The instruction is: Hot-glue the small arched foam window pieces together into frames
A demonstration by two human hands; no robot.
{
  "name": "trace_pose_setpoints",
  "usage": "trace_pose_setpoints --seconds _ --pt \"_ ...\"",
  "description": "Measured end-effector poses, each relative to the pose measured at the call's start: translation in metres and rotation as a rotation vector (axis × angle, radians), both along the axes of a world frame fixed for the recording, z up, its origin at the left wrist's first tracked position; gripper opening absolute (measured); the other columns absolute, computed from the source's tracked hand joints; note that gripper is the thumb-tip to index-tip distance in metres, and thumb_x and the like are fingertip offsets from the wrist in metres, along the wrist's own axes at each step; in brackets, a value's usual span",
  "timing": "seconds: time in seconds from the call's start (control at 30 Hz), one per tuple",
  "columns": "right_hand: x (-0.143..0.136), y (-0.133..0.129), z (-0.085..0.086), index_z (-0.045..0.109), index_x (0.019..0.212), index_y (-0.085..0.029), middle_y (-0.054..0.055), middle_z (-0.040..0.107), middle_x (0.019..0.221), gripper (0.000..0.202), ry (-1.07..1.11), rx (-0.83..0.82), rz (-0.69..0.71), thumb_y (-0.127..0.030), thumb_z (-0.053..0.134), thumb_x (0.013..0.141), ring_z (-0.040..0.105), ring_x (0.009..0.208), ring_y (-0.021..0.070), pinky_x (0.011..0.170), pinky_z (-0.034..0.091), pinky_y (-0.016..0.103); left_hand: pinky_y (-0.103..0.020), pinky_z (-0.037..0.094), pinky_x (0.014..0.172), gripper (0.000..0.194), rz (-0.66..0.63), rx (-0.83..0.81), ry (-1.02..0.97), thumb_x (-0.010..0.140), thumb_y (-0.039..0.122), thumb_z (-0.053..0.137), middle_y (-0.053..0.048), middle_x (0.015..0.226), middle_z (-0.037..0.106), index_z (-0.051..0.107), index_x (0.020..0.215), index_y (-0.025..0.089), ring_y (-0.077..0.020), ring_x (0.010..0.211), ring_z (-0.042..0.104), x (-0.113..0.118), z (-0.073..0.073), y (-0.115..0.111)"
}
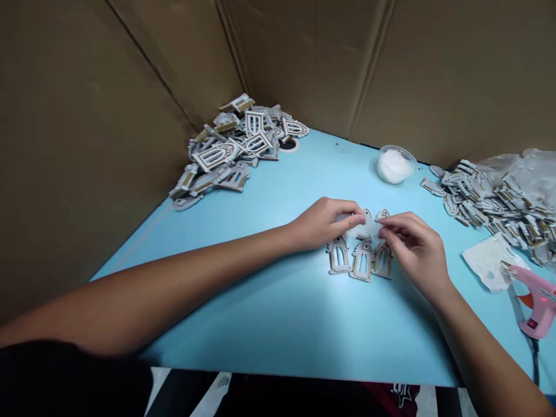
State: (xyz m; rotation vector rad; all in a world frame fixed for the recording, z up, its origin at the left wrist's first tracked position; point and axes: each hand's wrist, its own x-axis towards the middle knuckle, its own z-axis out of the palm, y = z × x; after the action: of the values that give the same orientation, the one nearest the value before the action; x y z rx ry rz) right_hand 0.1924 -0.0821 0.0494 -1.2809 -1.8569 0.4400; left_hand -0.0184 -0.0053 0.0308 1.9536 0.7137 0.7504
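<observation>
My left hand pinches the edge of a thin, whitish, translucent piece of film between thumb and forefinger. My right hand is closed in a pinch near the film's other edge; what its fingertips grip is too small to make out. Beneath and in front of the hands lie several small arched window-frame pieces, white with brown trim. A left one, a middle one and a right one form the front row. Others behind are partly covered by the film and fingers.
A big heap of window-frame pieces lies at the back left, and a heap of smaller pieces at the right beside clear plastic. A round tub holds white material. A pink glue gun rests near white paper. Cardboard walls stand behind.
</observation>
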Motion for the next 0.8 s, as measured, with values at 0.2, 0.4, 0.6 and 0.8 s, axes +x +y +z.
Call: trace_pose_setpoints --seconds 0.2,0.4,0.6,0.8 --pt "-0.009 -0.007 0.002 0.071 0.114 -0.026 0.002 0.069 0.092 0.021 -0.06 0.015 0.016 -0.016 0.062 0.097 0.064 0.079 0.0153 0.072 0.054 0.031 -0.023 0.045 0.06 0.025 0.183 -0.117 -0.149 0.098 0.039 0.055 0.002 0.074 0.064 0.066 0.093 0.017 -0.0119 0.059 0.06 0.004 -0.005 -0.002" --pt "-0.024 -0.011 -0.004 0.073 0.104 -0.024 0.004 0.074 0.093 0.017 -0.084 -0.104 0.187 -0.015 0.061 0.097 0.069 0.079 0.0168 0.068 0.056 0.031 -0.02 0.039 0.046 0.017 0.193 -0.36 -0.284 0.101 0.032 0.052 0.004 0.071 0.059 0.059 0.093 0.018 -0.0076 0.046 0.052 0.01 -0.014 -0.005" --pt "-0.034 -0.009 -0.015 0.074 0.102 -0.024 0.004 0.078 0.095 0.016 -0.11 -0.146 0.249 -0.015 0.062 0.097 0.072 0.083 0.0182 0.072 0.058 0.031 -0.02 0.043 0.047 0.016 0.14 -0.345 -0.262 0.1 0.031 0.054 0.005 0.067 0.056 0.058 0.091 0.018 -0.0083 0.045 0.054 0.011 -0.016 -0.006" --pt "-0.035 -0.009 -0.021 0.072 0.107 -0.022 0.005 0.076 0.096 0.017 -0.2 -0.095 0.309 -0.013 0.061 0.099 0.072 0.087 0.0173 0.075 0.058 0.03 -0.02 0.043 0.047 0.017 0.141 -0.329 -0.245 0.1 0.031 0.054 0.005 0.068 0.056 0.059 0.091 0.018 -0.0088 0.047 0.055 0.011 -0.018 -0.007"
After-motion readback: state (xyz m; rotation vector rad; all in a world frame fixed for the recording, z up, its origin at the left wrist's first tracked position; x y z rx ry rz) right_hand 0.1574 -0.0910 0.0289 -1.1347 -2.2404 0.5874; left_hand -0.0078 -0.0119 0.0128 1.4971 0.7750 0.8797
